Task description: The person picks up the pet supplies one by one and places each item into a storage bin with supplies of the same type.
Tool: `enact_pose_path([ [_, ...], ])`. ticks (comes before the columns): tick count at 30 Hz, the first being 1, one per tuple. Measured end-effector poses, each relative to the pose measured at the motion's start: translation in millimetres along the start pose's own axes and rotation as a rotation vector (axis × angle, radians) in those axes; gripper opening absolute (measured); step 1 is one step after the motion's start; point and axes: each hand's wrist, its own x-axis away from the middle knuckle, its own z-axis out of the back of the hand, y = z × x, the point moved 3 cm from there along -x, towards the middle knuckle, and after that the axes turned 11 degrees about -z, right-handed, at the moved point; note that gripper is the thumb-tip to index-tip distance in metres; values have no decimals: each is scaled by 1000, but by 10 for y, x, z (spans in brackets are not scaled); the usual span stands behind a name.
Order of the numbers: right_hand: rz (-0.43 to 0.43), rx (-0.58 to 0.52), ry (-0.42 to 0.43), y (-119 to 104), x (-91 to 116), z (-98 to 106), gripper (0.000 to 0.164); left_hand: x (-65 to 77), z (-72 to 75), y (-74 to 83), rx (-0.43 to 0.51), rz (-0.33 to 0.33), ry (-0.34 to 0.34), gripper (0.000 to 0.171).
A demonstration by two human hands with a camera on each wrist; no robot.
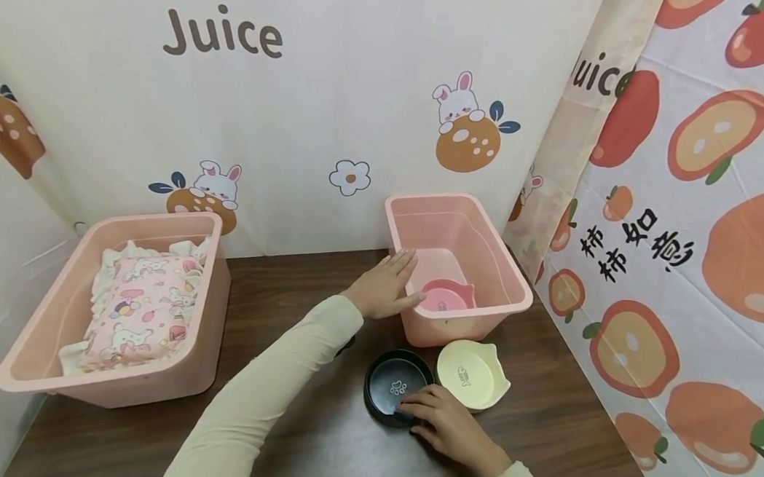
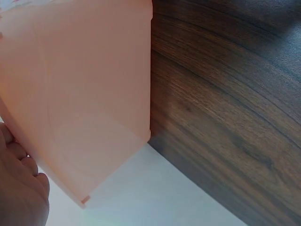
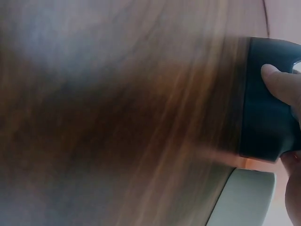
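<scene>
My left hand (image 1: 385, 286) rests on the left rim of the right-hand pink bin (image 1: 495, 267), fingers extended along it. In the left wrist view, the fingers (image 2: 29, 165) show at the rim, beside the bin's outer wall. Inside that bin lies a pink cat-eared pet bowl (image 1: 446, 293). In front of it, my right hand (image 1: 452, 425) pinches the near right rim of a black pet bowl (image 1: 394, 381) with a paw print. The right wrist view shows the thumb against the outer side of the black bowl. A pale yellow cat-eared bowl (image 1: 475, 375) sits just right of it.
A second pink bin (image 1: 214, 316) stands at the left, holding a frilled pink patterned cushion (image 1: 137, 311). Both bins stand on a dark wood table (image 1: 301, 277). Printed cloths (image 1: 296, 131) hang behind and at both sides.
</scene>
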Motion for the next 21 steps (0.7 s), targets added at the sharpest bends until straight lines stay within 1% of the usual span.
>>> enact_pose_path([
  [6, 41, 6, 17, 28, -20, -41, 38, 3, 9, 13, -11, -11, -3, 79],
  [12, 37, 16, 14, 28, -30, -63, 29, 5, 25, 16, -21, -10, -7, 79],
  [21, 45, 5, 61, 22, -9, -95, 26, -6, -8, -8, -35, -7, -18, 79],
])
